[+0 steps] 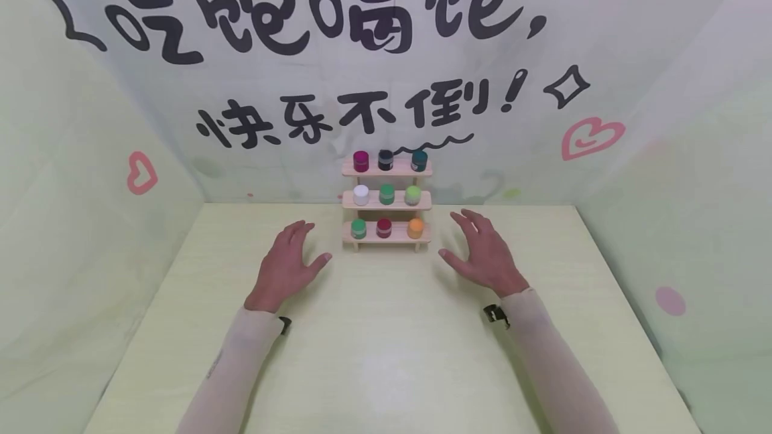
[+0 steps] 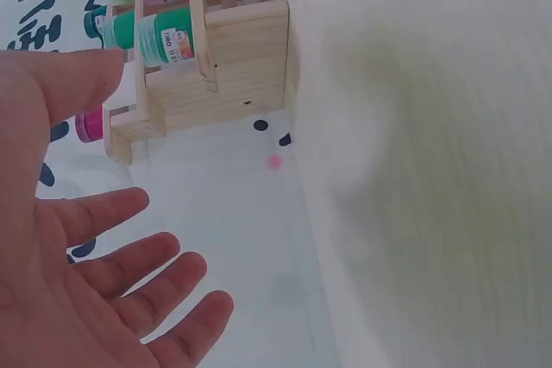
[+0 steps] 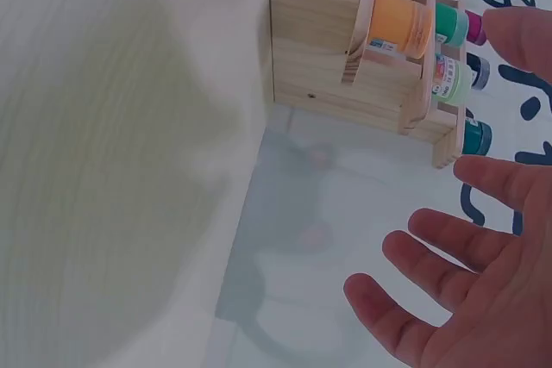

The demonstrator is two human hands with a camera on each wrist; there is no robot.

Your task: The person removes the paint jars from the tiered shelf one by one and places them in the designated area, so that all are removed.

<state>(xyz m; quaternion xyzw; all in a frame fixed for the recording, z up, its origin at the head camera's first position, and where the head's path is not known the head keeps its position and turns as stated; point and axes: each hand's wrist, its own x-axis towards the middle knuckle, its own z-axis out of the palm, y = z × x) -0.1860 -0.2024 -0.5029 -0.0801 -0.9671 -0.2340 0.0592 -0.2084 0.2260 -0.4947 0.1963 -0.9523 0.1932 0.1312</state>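
Note:
A three-tier wooden rack (image 1: 387, 202) stands at the back of the table, each tier bearing three small paint jars. Along the bottom are a green jar (image 1: 358, 229), a dark red jar (image 1: 384, 228) and an orange jar (image 1: 415, 228). The middle tier carries a white jar (image 1: 360, 195), a green jar (image 1: 387, 194) and a light green jar (image 1: 413, 195). On top sit magenta (image 1: 360, 161), black and dark teal jars. Left of the rack, my left hand (image 1: 285, 269) holds nothing, fingers spread. My right hand (image 1: 484, 253) is likewise empty to its right. Neither touches the rack.
The pale table (image 1: 386, 347) reaches back to a white cloth (image 1: 301, 79) printed with black characters and pink hearts. Light cloth walls hang at the left and right sides. A dark strap piece (image 1: 496, 314) shows at my right wrist.

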